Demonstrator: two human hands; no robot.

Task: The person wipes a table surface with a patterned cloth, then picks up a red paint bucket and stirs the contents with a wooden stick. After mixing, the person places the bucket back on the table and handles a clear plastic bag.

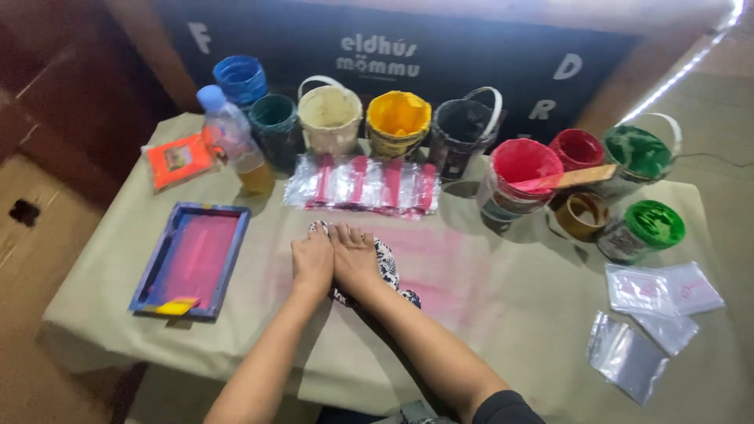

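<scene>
Far left of the hands: printing frame [191,260], pink mesh, with a yellow scraper [177,306] on its near edge. Beyond it: orange packet [179,159] and a plastic bottle [234,140], upright.

Centre: left hand [312,261] and right hand [355,256], side by side, both flat and open, palms pressing a black-and-white patterned cloth [387,265] onto the paper-covered table [503,314]; nothing is gripped. Just beyond the fingertips: wrapped pink items [363,185], then a row of paint buckets [398,122].

Right of the hands: open red bucket [522,179] with a wooden stick [569,178] across it; clear bags [656,314].

Risk, as judged: the pink stain [440,267] beside the cloth could mark it if wet; uneven pressing could crease it.
</scene>
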